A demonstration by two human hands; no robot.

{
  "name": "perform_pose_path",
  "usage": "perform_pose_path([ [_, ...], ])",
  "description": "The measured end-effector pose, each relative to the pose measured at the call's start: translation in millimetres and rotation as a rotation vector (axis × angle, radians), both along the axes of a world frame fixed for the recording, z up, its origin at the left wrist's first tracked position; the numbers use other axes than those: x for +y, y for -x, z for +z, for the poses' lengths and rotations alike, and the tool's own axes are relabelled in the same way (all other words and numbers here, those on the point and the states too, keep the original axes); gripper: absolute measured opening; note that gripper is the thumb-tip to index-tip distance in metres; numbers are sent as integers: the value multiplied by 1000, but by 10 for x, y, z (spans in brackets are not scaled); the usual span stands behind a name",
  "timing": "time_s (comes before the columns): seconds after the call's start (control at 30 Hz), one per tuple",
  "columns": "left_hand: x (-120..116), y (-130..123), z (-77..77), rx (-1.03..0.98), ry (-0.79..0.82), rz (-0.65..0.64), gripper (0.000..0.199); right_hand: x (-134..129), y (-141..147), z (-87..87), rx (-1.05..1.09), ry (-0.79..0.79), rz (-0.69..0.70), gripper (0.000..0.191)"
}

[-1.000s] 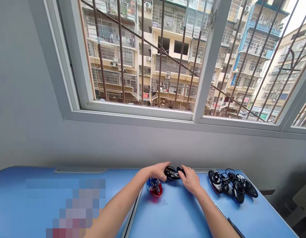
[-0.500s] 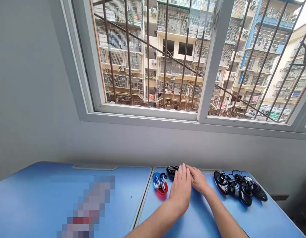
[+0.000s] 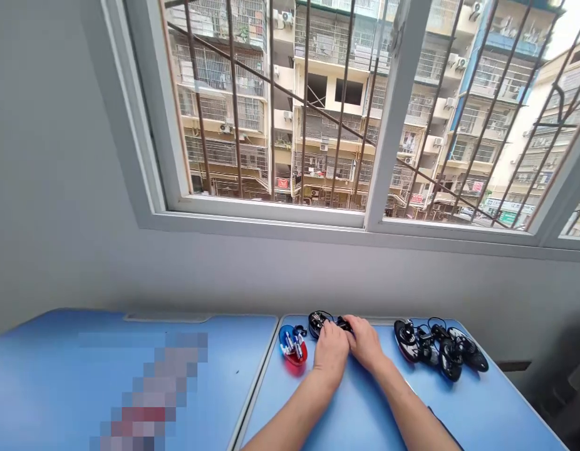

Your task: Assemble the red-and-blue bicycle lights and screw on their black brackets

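Note:
Near the back of the blue table, my left hand (image 3: 331,351) has its fingers curled at the right part of a black cabled item (image 3: 317,322). Beside it, my right hand (image 3: 364,341) bends its fingers round the same black item, whose right end they partly cover. What each fingertip grips is too small to make out fully. Just left of my hands lies a blue and red oval tray (image 3: 296,355) with small silver and white pieces in it. A small black ring-like piece (image 3: 300,331) sits beside the tray.
Several black oval items with cables (image 3: 452,358) lie in a cluster at the table's right. The blue table (image 3: 215,401) has a seam between two tops, with a blurred patch on the left one. Behind stand a grey wall (image 3: 252,266) and a barred window.
My hands were flatter with fingers stretched; now the fingers are bent down onto the black item, more of which shows. The whole view has shifted slightly.

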State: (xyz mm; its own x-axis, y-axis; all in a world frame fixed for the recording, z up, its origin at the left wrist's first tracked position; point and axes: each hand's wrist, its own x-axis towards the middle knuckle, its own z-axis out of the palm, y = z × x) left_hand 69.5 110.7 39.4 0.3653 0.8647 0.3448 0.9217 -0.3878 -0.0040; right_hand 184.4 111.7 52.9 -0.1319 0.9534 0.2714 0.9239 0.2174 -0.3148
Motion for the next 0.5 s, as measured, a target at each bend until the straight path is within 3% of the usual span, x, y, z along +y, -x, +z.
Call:
perform_pose_path([
  [0.5, 25, 181, 129, 67, -36, -34, 38, -35, 153, 44, -78, 26, 20, 50],
])
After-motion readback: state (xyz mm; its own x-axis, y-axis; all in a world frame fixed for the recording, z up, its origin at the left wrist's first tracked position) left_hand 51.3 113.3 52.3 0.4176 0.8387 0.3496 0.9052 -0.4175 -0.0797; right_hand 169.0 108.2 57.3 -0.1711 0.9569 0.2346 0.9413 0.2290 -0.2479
